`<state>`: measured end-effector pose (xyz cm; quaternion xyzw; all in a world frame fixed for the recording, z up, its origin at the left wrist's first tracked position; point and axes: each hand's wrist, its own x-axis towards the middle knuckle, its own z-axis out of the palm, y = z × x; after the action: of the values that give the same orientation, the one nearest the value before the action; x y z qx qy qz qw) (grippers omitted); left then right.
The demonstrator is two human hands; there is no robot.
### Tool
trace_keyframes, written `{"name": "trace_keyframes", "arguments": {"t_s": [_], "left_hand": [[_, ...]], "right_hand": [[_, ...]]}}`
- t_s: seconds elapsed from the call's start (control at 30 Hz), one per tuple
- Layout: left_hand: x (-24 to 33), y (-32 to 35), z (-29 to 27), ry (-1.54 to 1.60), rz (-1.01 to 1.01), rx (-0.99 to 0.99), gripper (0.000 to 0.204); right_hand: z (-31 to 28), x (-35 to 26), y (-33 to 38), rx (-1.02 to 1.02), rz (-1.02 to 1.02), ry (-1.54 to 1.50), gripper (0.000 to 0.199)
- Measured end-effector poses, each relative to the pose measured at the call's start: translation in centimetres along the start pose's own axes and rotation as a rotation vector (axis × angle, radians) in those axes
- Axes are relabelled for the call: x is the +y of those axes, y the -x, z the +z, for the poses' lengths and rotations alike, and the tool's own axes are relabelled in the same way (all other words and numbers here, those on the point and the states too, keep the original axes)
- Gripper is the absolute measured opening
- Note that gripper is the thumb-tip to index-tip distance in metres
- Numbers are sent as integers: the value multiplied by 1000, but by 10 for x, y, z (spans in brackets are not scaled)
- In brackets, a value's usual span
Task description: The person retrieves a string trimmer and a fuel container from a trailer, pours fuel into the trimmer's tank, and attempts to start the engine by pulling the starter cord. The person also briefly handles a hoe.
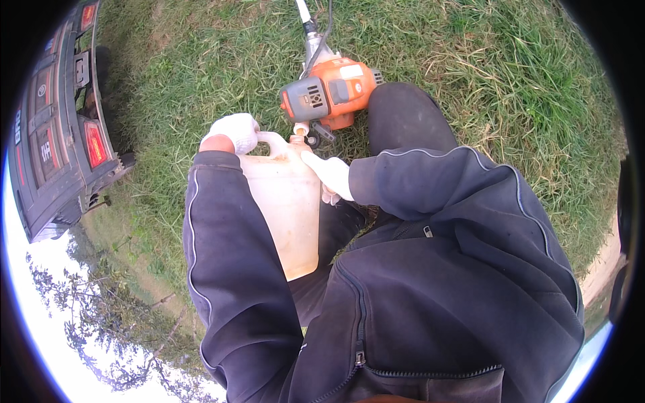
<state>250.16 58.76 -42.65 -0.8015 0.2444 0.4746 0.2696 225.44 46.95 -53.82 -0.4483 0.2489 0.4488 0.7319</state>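
Note:
A translucent whitish plastic jug lies tilted over my lap, its mouth pointing away from me. My left hand, in a white glove, is closed round the jug's handle. Gloved in white too, my right hand grips the jug's side just below its neck, thumb on top. The jug's mouth is right at the pale filler neck of an orange and grey brush cutter engine lying in the grass; whether they touch I cannot tell. A small dark round part sits beside the two openings.
Grass surrounds the engine. The brush cutter's shaft and a dark cable run off at the top. My bent knee is close to the engine's right side. A grey truck's rear with red lights stands at the left.

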Motion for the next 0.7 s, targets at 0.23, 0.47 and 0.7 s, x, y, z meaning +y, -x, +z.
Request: {"name": "trace_keyframes", "arguments": {"t_s": [0.23,0.47,0.7], "left_hand": [[-1,0,-1,-20,9,-15,36],[1,-3,-6,-36,3,-9,36],[-1,-6,-6,-35,4,-7,38]], "right_hand": [[3,3,1,-12,-26,-47,98],[4,0,-1,0,-15,-70,100],[6,2,-1,-3,-14,-83,103]]}}
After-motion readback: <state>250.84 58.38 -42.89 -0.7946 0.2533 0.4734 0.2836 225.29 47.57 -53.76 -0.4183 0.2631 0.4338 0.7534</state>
